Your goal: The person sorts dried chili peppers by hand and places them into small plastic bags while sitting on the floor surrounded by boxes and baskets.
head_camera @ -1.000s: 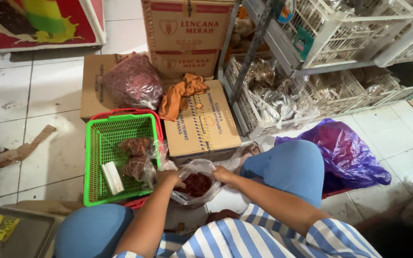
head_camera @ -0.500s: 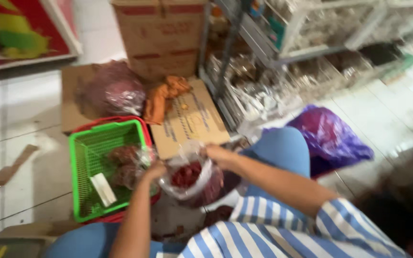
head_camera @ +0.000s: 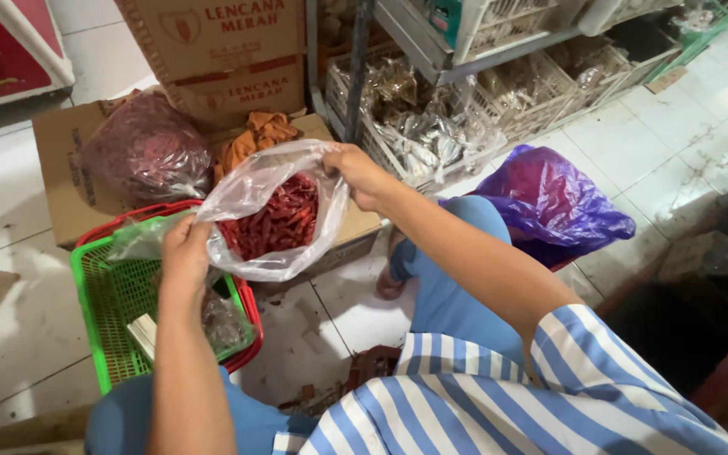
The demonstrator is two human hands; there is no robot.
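Head view, looking down: a seated person in a blue-and-white striped shirt and blue trousers holds up a clear plastic bag [head_camera: 275, 211] of red chillies [head_camera: 273, 221] above a tiled floor [head_camera: 10, 202]. The left hand [head_camera: 185, 246] is closed around the bag's lower left edge, fingers curled over the gathered plastic; the right hand [head_camera: 362, 173] pinches the upper right rim between thumb and fingers, keeping the mouth of the bag stretched open between the two hands. The bag hangs in the air just above and beside a green plastic basket [head_camera: 103, 324], which is nested in a red basket [head_camera: 244, 316] and holds smaller plastic packets. Behind them, on flattened cardboard, sits a large tied bag of dark red chillies [head_camera: 147, 152], with an orange cloth [head_camera: 254, 135] beside it and a stacked cardboard box [head_camera: 212, 50] further back. To the right a purple plastic bag [head_camera: 554, 198] lies on the floor near the person's knee, in front of wire crates [head_camera: 431, 126] of packaged goods under a metal shelf.
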